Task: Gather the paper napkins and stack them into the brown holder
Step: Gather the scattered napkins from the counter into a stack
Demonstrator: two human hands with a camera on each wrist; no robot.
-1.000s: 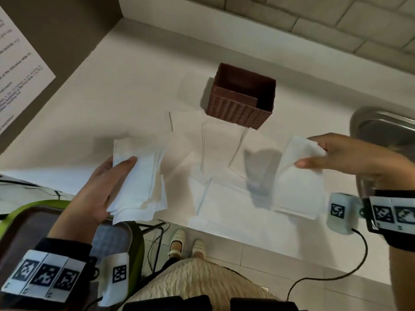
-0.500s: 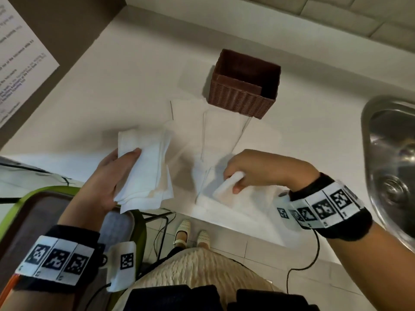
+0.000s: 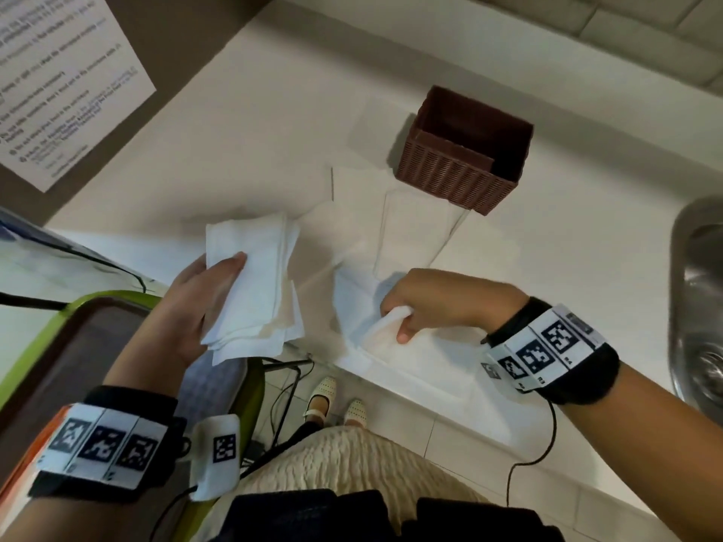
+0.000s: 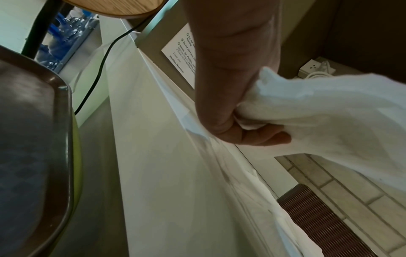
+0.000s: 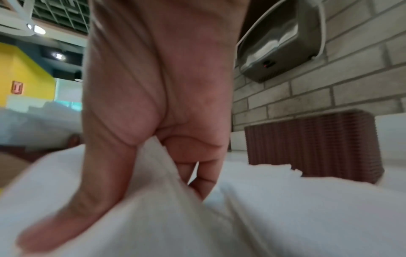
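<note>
- A stack of paper napkins (image 3: 256,287) is gripped by the left hand (image 3: 191,307): the thumb is laid across the top sheet, and the fingers are curled beneath, as confirmed in the left wrist view (image 4: 318,111).
- The stack is held just above the near edge of the counter (image 3: 234,150), with its sheets fanned unevenly at the lower corners.
- A single napkin (image 3: 385,330) is pinched by the right hand (image 3: 434,303) between thumb and curled fingers; its gripped edge is raised off the counter, while the rest is seen lying flat beneath the hand.
- In the right wrist view the thumb (image 5: 87,200) is pressed onto the white paper and the fingers are tucked behind a raised fold.
- The two hands are held apart, side by side, the right hand just beside the held stack.
- Further loose napkins (image 3: 414,228) are spread flat on the counter beyond the right hand, between it and the brown holder (image 3: 465,150).
- The brown holder is positioned beyond both hands, nearer the right one, upright against the back of the counter; no napkins can be seen inside it.
- A steel sink (image 3: 700,299) is located to the right of the right hand.
- A green-rimmed tray (image 3: 58,346) is located below the left hand.
</note>
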